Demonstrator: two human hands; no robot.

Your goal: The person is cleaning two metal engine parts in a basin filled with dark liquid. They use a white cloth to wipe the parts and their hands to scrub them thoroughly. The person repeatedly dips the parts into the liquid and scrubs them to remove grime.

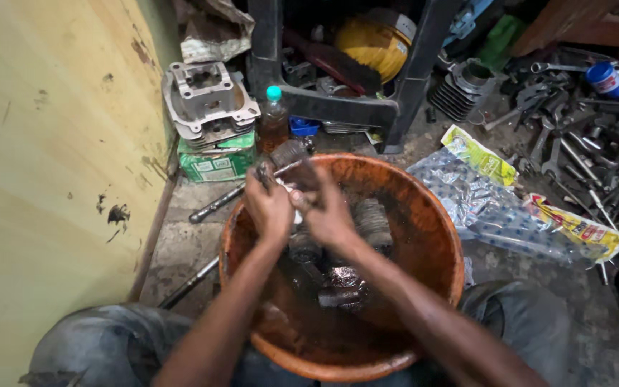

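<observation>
Orange basin [444, 236]: round, plastic, on the floor between the person's knees, its bottom dark with oily liquid; several greasy metal engine parts [372, 221] lie in it, one ribbed and cylindrical toward the right wall, others half sunk near the middle. Left hand [269, 208]: raised over the far rim of the basin, fingers clenched around a small dark metal part [289, 156] with a thin rod sticking out toward the right. Right hand [326, 209]: just beside the left and touching the same part, fingers curled on it; whether it grips a brush or only the part cannot be told. Step in hand, as judged: cleaning one piece at a time over the basin, with the rest waiting in the liquid. The next move would call for a firm hold on a slippery piece and for keeping it above the basin so drips fall inside. Surroundings: yellow wall on the left; a grey cylinder head [208, 100] on a green box [216, 165]; a small bottle with a teal cap [274, 118]; a long steel rod [216, 204] on the floor; crumpled plastic wrappers [496, 204] to the right; a heap of spanners [582, 136] well apart at far right.
</observation>
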